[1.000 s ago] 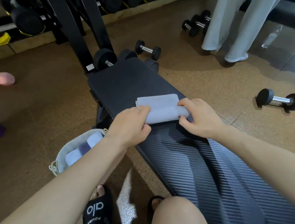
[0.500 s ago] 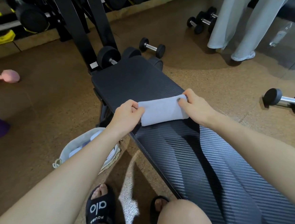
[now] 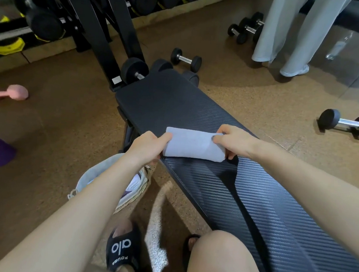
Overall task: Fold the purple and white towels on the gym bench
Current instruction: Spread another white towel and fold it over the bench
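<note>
Black bench (image 3: 170, 105) | basket (image 3: 135, 193) beside | dumbbells (image 3: 347, 124) on floor

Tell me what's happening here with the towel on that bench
A person sitting astride a black gym bench is folding a small pale towel on it. The left hand grips the towel's left end and the right hand pinches its right end; the towel is already a compact roll or fold. A basket with more towels sits on the floor beside the bench, under the left arm.
</note>
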Action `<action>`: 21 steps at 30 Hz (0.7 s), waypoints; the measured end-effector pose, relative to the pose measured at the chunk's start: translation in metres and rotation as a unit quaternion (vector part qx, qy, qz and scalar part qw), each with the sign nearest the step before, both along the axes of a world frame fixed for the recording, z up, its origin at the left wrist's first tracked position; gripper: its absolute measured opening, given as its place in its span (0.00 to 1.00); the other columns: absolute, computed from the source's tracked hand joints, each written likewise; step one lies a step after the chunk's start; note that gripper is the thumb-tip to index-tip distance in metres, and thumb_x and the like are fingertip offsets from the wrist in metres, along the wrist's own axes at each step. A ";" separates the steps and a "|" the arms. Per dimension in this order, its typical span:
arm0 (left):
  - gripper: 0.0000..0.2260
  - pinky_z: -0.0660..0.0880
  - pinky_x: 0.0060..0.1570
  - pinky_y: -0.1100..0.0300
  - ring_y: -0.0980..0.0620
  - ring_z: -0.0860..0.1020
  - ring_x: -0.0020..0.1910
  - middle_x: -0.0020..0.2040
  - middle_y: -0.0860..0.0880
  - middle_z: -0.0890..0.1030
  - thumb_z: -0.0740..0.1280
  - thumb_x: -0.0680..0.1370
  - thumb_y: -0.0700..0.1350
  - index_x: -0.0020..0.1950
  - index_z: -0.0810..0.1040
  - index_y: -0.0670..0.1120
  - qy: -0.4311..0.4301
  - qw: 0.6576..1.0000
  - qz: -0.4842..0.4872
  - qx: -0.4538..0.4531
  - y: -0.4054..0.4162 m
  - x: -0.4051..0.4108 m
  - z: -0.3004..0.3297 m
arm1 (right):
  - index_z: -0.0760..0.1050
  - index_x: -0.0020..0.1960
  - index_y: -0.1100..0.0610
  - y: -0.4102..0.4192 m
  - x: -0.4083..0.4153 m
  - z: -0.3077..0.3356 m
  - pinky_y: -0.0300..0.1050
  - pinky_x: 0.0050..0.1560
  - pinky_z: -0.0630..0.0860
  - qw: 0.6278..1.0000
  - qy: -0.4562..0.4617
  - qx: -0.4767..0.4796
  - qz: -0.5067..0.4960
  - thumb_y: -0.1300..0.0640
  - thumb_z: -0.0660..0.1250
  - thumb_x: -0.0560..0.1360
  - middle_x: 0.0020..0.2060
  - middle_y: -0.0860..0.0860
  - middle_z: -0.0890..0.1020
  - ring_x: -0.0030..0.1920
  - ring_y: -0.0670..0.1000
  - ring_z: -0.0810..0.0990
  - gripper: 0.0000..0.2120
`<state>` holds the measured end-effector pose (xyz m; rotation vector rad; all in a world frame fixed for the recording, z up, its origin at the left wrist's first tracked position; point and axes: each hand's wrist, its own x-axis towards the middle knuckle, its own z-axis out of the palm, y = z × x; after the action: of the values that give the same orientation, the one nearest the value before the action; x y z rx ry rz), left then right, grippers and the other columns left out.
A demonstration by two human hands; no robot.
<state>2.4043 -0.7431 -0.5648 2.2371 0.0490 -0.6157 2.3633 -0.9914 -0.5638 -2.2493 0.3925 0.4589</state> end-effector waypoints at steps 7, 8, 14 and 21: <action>0.20 0.82 0.57 0.48 0.48 0.84 0.48 0.53 0.45 0.82 0.77 0.74 0.54 0.61 0.76 0.49 0.220 0.928 0.179 -0.242 0.016 -0.035 0.010 | 0.72 0.46 0.59 0.040 -0.032 0.005 0.43 0.29 0.68 0.996 0.027 0.054 0.065 0.56 0.63 0.77 0.34 0.54 0.80 0.33 0.53 0.77 0.06; 0.20 0.82 0.57 0.48 0.49 0.84 0.48 0.54 0.45 0.82 0.78 0.73 0.50 0.61 0.77 0.49 0.215 0.914 0.206 -0.275 0.020 -0.036 0.012 | 0.72 0.45 0.58 0.047 -0.035 0.005 0.44 0.29 0.67 0.995 0.033 0.057 0.077 0.56 0.63 0.77 0.35 0.54 0.80 0.33 0.53 0.76 0.06; 0.20 0.81 0.47 0.54 0.49 0.82 0.54 0.57 0.45 0.82 0.77 0.73 0.45 0.63 0.76 0.49 0.127 0.905 0.243 -0.325 0.050 -0.045 0.030 | 0.76 0.48 0.64 0.087 -0.034 0.012 0.49 0.41 0.72 0.989 0.009 0.067 0.130 0.53 0.71 0.67 0.39 0.53 0.79 0.40 0.53 0.75 0.16; 0.25 0.78 0.52 0.54 0.49 0.81 0.58 0.60 0.45 0.82 0.75 0.71 0.52 0.66 0.75 0.49 0.072 0.910 0.240 -0.332 0.118 -0.034 0.038 | 0.67 0.75 0.56 0.161 -0.004 0.005 0.53 0.74 0.65 0.900 0.113 0.395 0.149 0.55 0.74 0.69 0.67 0.57 0.78 0.67 0.58 0.76 0.37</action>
<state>2.3705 -0.6254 -0.5268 1.4394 0.3943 -0.4341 2.3596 -0.8306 -0.5584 -1.4585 -0.0450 0.8660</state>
